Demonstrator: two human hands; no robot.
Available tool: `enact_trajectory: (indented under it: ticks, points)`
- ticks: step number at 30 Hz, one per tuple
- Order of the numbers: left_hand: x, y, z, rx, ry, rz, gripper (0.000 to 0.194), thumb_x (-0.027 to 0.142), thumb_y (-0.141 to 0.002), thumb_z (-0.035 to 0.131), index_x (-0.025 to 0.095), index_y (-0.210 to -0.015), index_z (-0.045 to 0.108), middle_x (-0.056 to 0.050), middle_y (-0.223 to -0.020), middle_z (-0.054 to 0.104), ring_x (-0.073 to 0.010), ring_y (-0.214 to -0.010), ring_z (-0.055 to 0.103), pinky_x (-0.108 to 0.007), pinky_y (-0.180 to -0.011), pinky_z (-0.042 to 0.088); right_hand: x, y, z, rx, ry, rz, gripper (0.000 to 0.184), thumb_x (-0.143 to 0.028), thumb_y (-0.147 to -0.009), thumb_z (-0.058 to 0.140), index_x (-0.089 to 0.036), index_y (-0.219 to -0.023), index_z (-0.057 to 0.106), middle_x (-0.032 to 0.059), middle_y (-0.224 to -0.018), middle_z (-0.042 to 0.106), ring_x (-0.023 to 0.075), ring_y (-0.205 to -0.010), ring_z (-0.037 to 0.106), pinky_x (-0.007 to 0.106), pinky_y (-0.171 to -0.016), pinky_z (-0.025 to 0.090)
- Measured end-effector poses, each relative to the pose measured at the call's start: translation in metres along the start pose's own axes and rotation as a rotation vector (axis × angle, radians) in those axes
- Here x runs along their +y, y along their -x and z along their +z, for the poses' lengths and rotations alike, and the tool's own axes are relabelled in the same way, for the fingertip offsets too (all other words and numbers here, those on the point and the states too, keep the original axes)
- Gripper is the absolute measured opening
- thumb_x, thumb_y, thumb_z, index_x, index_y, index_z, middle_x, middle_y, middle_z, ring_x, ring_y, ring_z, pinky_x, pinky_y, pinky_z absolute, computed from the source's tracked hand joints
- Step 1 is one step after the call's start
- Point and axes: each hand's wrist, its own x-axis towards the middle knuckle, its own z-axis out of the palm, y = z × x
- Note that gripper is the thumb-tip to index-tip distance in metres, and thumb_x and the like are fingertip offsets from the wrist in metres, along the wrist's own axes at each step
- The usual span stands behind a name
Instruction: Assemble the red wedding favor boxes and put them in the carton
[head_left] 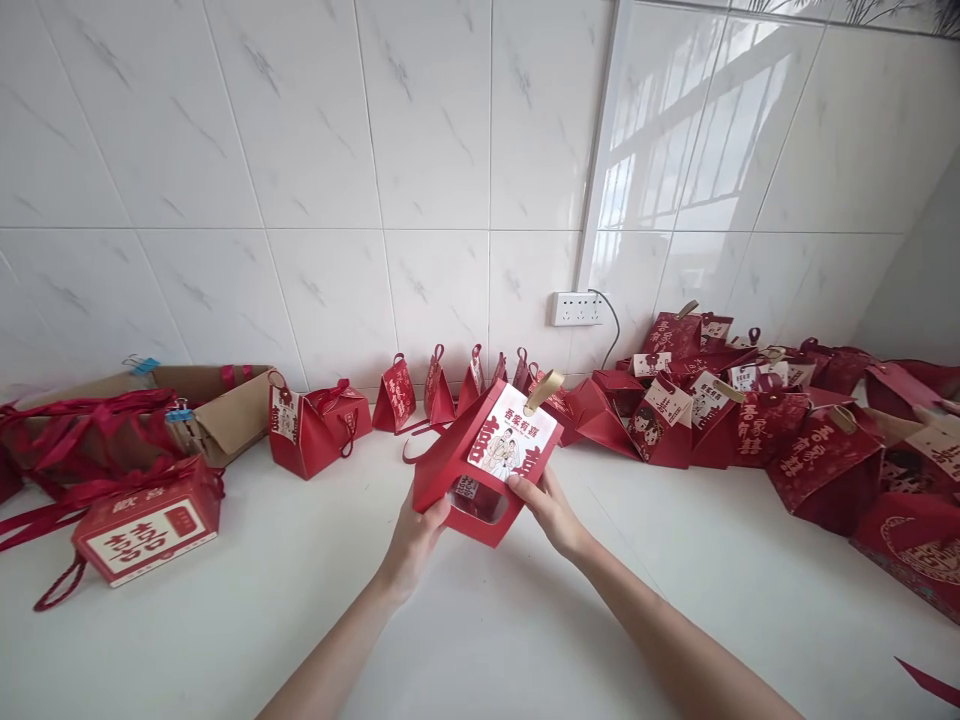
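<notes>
One red wedding favour box sits at your view's centre, pinched by your left hand at eight o'clock and right hand at four; press lightly, clear of the transparent window.

Pic's bright w/ glare on R tiles.

White tiled wall — grey-veined, barred window reflection, pale tabletop
</notes>
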Motion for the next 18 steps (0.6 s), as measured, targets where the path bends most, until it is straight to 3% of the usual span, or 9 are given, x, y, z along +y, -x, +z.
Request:
enact_trajectory:
  ticks: [3, 6, 12, 15, 18]
  points:
    - [0.001, 0.0, 0.0, -0.026, 0.107, -0.078, 0.058, 0.056, -0.079, 0.06, 0.026, -0.128, 0.05, -0.008, -0.127, 0.056, -0.0282, -0.118, 0.052, -0.037, -0.093, 0.049, -0.001, 0.002, 0.004, 0.021, 0.049, -0.055, 0.051, -0.05, -0.075, 0.068, -0.025, -0.116, 0.05, 0.0072, -0.126, 0.058, 0.0282, -0.117, 0.054, 0.047, -0.1, 0.044]
    - [0.003, -0.001, 0.003, 0.027, 0.169, -0.125, 0.055, 0.058, -0.077, 0.061, 0.024, -0.12, 0.057, -0.008, -0.122, 0.06, -0.0267, -0.112, 0.056, -0.036, -0.09, 0.051, -0.002, 0.003, 0.008, 0.042, 0.066, -0.076, 0.054, -0.052, -0.074, 0.068, -0.025, -0.116, 0.048, 0.0077, -0.128, 0.057, 0.028, -0.117, 0.054, 0.046, -0.099, 0.044]
    - [0.004, -0.002, 0.006, 0.148, 0.117, -0.109, 0.061, 0.061, -0.074, 0.062, 0.021, -0.119, 0.056, -0.01, -0.12, 0.061, -0.0286, -0.109, 0.058, -0.039, -0.086, 0.053, -0.002, 0.004, 0.012, 0.05, 0.016, -0.087, 0.055, -0.046, -0.074, 0.071, -0.029, -0.117, 0.042, 0.0047, -0.133, 0.053, 0.0226, -0.12, 0.052, 0.041, -0.098, 0.046]
    - [0.0, 0.0, 0.007, 0.225, -0.02, 0.041, 0.062, 0.063, -0.073, 0.061, 0.02, -0.117, 0.055, -0.012, -0.117, 0.061, -0.0307, -0.107, 0.058, -0.041, -0.084, 0.054, 0.0, 0.001, 0.014, 0.083, -0.069, -0.067, 0.045, -0.051, -0.075, 0.069, -0.028, -0.105, 0.045, 0.0043, -0.128, 0.056, 0.0225, -0.112, 0.056, 0.041, -0.092, 0.049]
    - [-0.005, 0.005, 0.009, 0.248, -0.317, 0.33, 0.064, 0.05, -0.066, 0.074, 0.023, -0.118, 0.05, -0.011, -0.118, 0.058, -0.0309, -0.105, 0.059, -0.043, -0.081, 0.055, -0.001, 0.0, 0.018, 0.072, -0.206, 0.004, 0.041, -0.057, -0.079, 0.06, -0.027, -0.106, 0.051, 0.0032, -0.12, 0.061, 0.0227, -0.106, 0.059, 0.04, -0.088, 0.05]
